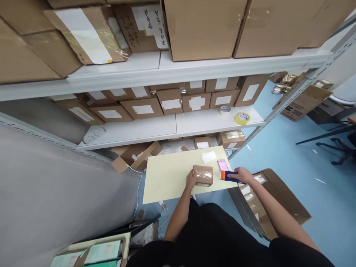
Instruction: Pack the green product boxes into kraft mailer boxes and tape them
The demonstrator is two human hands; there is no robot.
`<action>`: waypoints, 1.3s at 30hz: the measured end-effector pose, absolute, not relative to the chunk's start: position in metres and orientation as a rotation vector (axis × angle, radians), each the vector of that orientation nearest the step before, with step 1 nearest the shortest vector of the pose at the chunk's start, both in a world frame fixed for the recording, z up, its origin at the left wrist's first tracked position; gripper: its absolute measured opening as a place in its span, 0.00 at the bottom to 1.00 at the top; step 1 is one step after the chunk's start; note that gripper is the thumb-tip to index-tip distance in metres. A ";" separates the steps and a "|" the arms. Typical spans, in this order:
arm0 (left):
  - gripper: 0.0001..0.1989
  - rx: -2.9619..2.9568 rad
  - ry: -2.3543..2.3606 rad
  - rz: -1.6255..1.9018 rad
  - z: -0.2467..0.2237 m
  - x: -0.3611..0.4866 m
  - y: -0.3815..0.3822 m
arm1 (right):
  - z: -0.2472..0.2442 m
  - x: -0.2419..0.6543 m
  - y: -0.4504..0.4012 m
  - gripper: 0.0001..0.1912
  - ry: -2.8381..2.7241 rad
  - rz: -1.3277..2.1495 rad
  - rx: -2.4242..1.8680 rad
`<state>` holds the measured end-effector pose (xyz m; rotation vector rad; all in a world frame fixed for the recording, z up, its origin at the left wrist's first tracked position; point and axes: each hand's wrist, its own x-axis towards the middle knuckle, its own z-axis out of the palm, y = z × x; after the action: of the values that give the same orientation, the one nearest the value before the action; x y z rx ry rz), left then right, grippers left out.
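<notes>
A small brown cardboard box (204, 175) with shiny clear tape across it rests near the front edge of the pale yellow table (164, 178). My left hand (191, 178) grips its left side. On the right, my right hand (241, 175) is wrapped round the handle of a dark blue and orange tool (229, 175), whose orange end lies over the table's right part. Just behind that end is a pink pad or label stack (222, 165). White paper slips (208, 157) lie behind the box, toward the table's back edge.
A metal shelf (133, 129) with labelled boxes stands beyond the table, holding a white tape roll (224, 110) and a yellow tape roll (242, 118). A large open carton (289, 196) is below my right arm. An open box (136, 155) sits at the table's back left.
</notes>
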<state>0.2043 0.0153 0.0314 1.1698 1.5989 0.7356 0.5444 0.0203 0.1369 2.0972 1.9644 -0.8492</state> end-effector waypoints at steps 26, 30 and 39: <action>0.34 1.039 1.965 0.424 0.022 0.122 0.014 | 0.109 0.323 0.061 0.31 2.153 -0.970 1.853; 0.33 1.045 1.908 0.413 0.008 0.156 0.004 | 0.105 0.350 0.063 0.27 2.080 -1.002 1.833; 0.37 1.068 1.841 0.363 -0.005 0.194 0.009 | 0.110 0.480 0.060 0.27 2.031 -1.002 1.927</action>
<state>0.1945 0.0086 -0.0048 1.0682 1.8407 0.3629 0.4805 0.0601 0.1098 1.9271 2.0306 -1.0019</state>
